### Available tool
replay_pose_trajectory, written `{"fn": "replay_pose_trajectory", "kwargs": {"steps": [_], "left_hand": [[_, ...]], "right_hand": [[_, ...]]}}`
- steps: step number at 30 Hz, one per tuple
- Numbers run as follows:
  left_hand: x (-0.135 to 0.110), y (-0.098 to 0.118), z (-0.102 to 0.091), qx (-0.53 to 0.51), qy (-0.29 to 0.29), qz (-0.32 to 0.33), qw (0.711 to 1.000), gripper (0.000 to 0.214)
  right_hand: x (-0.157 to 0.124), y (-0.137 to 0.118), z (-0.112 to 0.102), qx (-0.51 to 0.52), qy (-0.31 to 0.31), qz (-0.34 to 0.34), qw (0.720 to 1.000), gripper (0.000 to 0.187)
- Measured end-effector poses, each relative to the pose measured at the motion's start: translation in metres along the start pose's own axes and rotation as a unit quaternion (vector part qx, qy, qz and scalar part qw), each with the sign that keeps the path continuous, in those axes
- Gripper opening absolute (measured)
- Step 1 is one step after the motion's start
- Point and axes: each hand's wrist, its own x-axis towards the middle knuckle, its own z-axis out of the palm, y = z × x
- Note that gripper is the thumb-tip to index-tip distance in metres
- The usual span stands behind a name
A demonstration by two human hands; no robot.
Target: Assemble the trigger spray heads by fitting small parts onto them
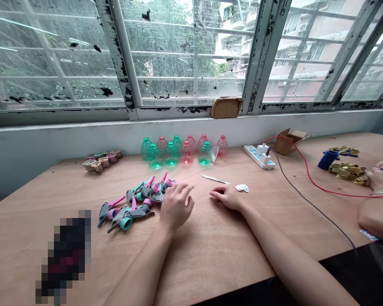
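Observation:
My left hand [176, 206] rests on the plywood table [207, 250], its fingers spread, and its fingertips are at the edge of a pile of grey spray-trigger heads [137, 203] with pink and teal parts. It holds nothing. My right hand [228, 197] lies palm down with nothing in it, close to several small white plastic pieces [242, 188]. A metal-bladed knife [214, 179] lies just beyond that hand. Behind the pile stand several green and red plastic bottles [178, 151] without caps.
A co-worker's hands [381, 179] work at the right beside a heap of gold-coloured caps [347, 173] and a blue object [327, 160]. A power strip [258, 156], red and black cables, a cardboard box [289, 141] and small cups [102, 162] sit on the table. A pixelated patch [64, 255] covers the front left.

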Motion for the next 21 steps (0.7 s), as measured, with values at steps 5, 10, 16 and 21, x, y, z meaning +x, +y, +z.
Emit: {"fn": "replay_pose_trajectory", "kwargs": {"steps": [5, 10, 16, 21], "left_hand": [[0.001, -0.016, -0.007, 0.13, 0.015, -0.157, 0.979, 0.036], [-0.001, -0.018, -0.004, 0.189, -0.006, -0.207, 0.96, 0.039], [-0.003, -0.019, -0.001, 0.196, -0.032, -0.205, 0.958, 0.036], [-0.003, -0.021, -0.006, 0.179, -0.025, -0.204, 0.962, 0.032]], "right_hand": [[0.0, -0.001, 0.0, -0.009, 0.039, -0.011, 0.999, 0.031], [0.0, -0.002, -0.001, -0.003, 0.042, -0.011, 0.999, 0.03], [-0.001, -0.003, -0.002, -0.016, 0.043, -0.02, 0.999, 0.03], [-0.002, -0.006, 0.0, -0.016, 0.039, -0.028, 0.999, 0.029]]}}
